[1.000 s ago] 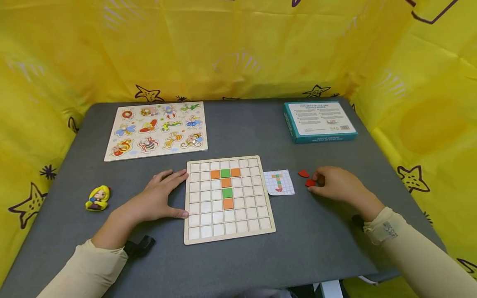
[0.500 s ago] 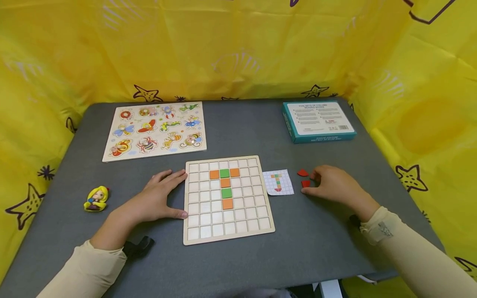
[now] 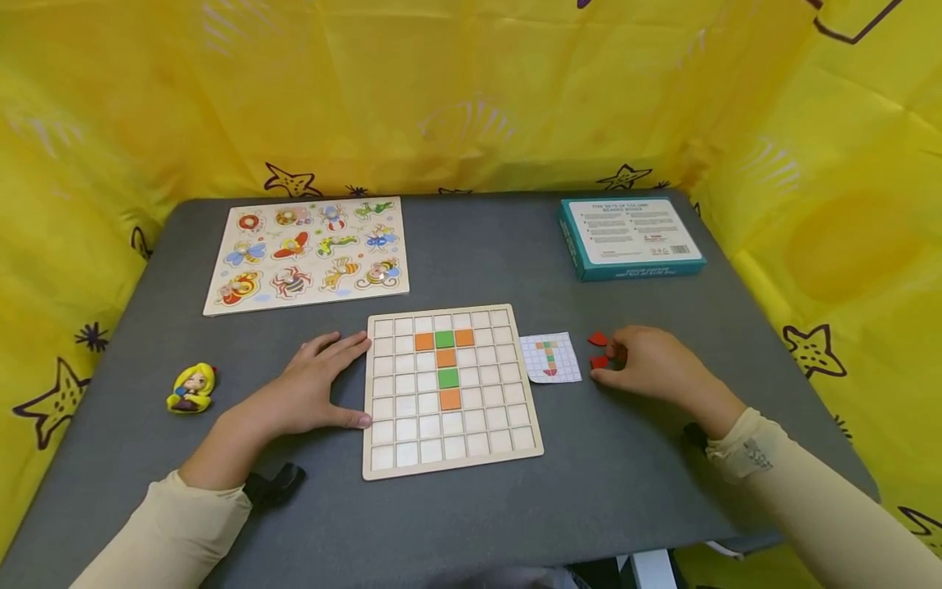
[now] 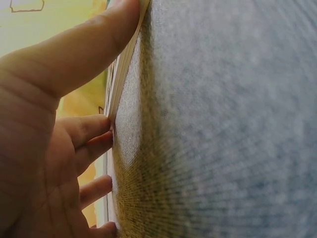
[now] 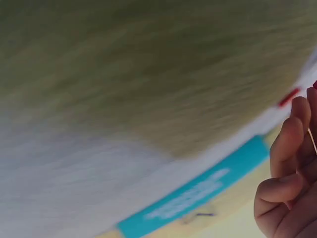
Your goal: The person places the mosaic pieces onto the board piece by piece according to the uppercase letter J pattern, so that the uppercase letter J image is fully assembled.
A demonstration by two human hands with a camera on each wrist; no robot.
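A wooden grid board (image 3: pixel 456 466) lies in the middle of the table, with orange tiles (image 3: pixel 446 357) and green tiles (image 3: pixel 448 377) set in a T shape. Along its left edge my left hand (image 3: pixel 305 391) rests, fingers and thumb spread, their tips touching the frame; the left wrist view shows the thumb (image 4: pixel 94 44) on that edge. To the right, my right hand (image 3: pixel 658 368) pinches a small red tile (image 3: pixel 598 361) between thumb and forefinger. A second red tile (image 3: pixel 597 338) with a curved side lies just beyond it.
A paper pattern card (image 3: pixel 550 357) lies against the board's right side. Behind are an insect puzzle board (image 3: pixel 309 301) on the left and a teal box (image 3: pixel 633 237) on the right. A yellow-haired doll figure (image 3: pixel 193 388) lies at the left. Yellow cloth (image 3: pixel 471 98) hangs around the table.
My right hand has moved a little left with the red tile, toward the pattern card. My left hand has stayed at the board's edge.
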